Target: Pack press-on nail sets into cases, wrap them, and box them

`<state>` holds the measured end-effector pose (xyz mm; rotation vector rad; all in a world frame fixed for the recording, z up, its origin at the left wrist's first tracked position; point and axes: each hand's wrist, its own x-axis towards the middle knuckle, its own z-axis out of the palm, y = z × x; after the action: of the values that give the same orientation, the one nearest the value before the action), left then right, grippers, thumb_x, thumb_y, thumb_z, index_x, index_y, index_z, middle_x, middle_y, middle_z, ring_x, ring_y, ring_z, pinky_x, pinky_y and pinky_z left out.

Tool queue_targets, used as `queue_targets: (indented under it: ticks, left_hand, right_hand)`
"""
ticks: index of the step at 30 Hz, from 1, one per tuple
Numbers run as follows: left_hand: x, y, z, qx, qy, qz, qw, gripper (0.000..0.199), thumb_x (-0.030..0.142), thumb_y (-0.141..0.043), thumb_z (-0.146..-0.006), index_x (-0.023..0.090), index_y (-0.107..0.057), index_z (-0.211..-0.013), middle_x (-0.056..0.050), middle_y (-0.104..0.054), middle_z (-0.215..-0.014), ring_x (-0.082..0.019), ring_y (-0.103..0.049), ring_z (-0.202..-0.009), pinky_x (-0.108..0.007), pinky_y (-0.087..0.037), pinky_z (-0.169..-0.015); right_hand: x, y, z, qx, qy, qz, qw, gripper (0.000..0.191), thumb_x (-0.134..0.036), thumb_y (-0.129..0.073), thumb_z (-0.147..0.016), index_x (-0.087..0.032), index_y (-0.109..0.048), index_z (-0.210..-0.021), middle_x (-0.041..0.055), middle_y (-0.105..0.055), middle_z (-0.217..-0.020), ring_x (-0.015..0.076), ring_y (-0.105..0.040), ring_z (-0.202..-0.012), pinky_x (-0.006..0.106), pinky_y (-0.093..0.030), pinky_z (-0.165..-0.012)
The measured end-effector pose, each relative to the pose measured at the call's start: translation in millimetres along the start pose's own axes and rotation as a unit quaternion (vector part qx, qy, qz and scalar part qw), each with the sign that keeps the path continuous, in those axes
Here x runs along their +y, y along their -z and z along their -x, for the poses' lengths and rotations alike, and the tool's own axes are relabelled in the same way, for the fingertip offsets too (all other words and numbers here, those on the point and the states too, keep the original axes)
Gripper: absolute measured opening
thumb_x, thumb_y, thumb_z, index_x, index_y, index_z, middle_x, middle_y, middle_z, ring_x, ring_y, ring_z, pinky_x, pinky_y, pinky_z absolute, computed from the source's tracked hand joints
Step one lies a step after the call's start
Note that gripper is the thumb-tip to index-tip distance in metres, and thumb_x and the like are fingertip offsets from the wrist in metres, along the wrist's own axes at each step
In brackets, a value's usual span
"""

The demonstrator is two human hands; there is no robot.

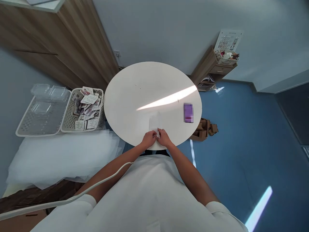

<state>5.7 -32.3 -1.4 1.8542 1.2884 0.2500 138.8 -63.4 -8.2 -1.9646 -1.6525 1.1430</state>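
Observation:
My left hand (pixel 149 139) and my right hand (pixel 164 137) meet at the near edge of a round white table (pixel 135 93). Both pinch the near end of a small clear plastic bag (pixel 154 122) that lies flat on the tabletop and reaches away from me. What is inside the bag is too faint to tell. A purple phone-sized object (pixel 188 112) lies on the table to the right, apart from my hands.
Left of the table stand two white baskets: one (pixel 83 109) filled with several printed cards, one (pixel 41 112) with clear plastic trays. White sheeting (pixel 60 154) lies in front of them. Cardboard pieces (pixel 205 129) sit on the blue floor at right; a wooden shelf (pixel 212 69) stands by the wall.

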Motion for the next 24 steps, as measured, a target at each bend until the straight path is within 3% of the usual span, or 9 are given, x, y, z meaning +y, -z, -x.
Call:
queue_targets:
  ticks: [5,8,11,15,19,24]
  left_hand:
    - [0.0,-5.6,13.6,-0.028,-0.068,-0.091,0.993,0.032,0.015,-0.048,-0.070,0.016,-0.058,-0.100,-0.010,-0.057,-0.094,-0.022,-0.053,-0.088,-0.034,-0.043,-0.076]
    - [-2.1,-2.9,25.9,-0.031,-0.109,-0.149,0.982,0.045,0.023,-0.053,-0.069,0.017,-0.051,-0.113,-0.012,-0.053,-0.101,-0.027,-0.050,-0.094,-0.040,-0.042,-0.078]
    - [-9.0,5.3,31.6,-0.047,-0.156,-0.140,0.977,0.047,0.027,-0.052,-0.073,0.018,-0.047,-0.118,-0.011,-0.054,-0.105,-0.025,-0.050,-0.096,-0.039,-0.041,-0.081]
    - [-21.6,18.9,23.3,-0.012,-0.153,-0.102,0.983,0.032,0.026,-0.040,-0.082,0.019,-0.053,-0.111,-0.009,-0.057,-0.102,-0.021,-0.052,-0.094,-0.036,-0.040,-0.083]
    - [-26.2,21.4,8.3,0.024,-0.168,-0.153,0.974,0.036,0.035,-0.050,-0.078,0.020,-0.053,-0.111,-0.010,-0.050,-0.113,-0.025,-0.047,-0.103,-0.040,-0.038,-0.085]
    - [-24.3,14.5,1.2,0.028,-0.163,-0.186,0.968,0.043,0.039,-0.055,-0.073,0.020,-0.051,-0.112,-0.012,-0.047,-0.117,-0.028,-0.043,-0.109,-0.041,-0.037,-0.087]
  right_hand:
    - [3.4,0.6,-6.7,0.043,-0.041,-0.154,0.986,0.036,-0.029,-0.039,-0.079,-0.021,-0.052,-0.112,0.0016,-0.056,-0.087,0.0129,-0.052,-0.080,0.027,-0.042,-0.076]
    - [1.0,-5.2,-11.7,0.082,-0.065,-0.128,0.986,0.031,-0.031,-0.041,-0.077,-0.022,-0.053,-0.104,-0.0032,-0.051,-0.067,0.0131,-0.050,-0.066,0.027,-0.042,-0.067]
    - [1.1,-10.2,-14.1,0.104,-0.053,-0.088,0.989,0.029,-0.028,-0.044,-0.075,-0.021,-0.052,-0.101,-0.0050,-0.045,-0.061,0.0134,-0.047,-0.061,0.027,-0.040,-0.063]
    - [6.3,-11.9,-15.2,0.093,-0.029,-0.089,0.991,0.029,-0.027,-0.043,-0.075,-0.021,-0.050,-0.102,-0.0043,-0.046,-0.064,0.0137,-0.047,-0.062,0.027,-0.040,-0.062]
    - [9.4,-10.6,-13.4,0.081,-0.018,-0.068,0.994,0.031,-0.026,-0.042,-0.077,-0.020,-0.048,-0.107,-0.0013,-0.051,-0.071,0.0146,-0.050,-0.067,0.029,-0.043,-0.066]
    - [3.9,-0.9,1.0,0.096,0.048,0.070,0.992,0.051,-0.020,-0.050,-0.075,-0.019,-0.037,-0.124,0.0109,-0.051,-0.111,0.0211,-0.050,-0.097,0.037,-0.042,-0.082]
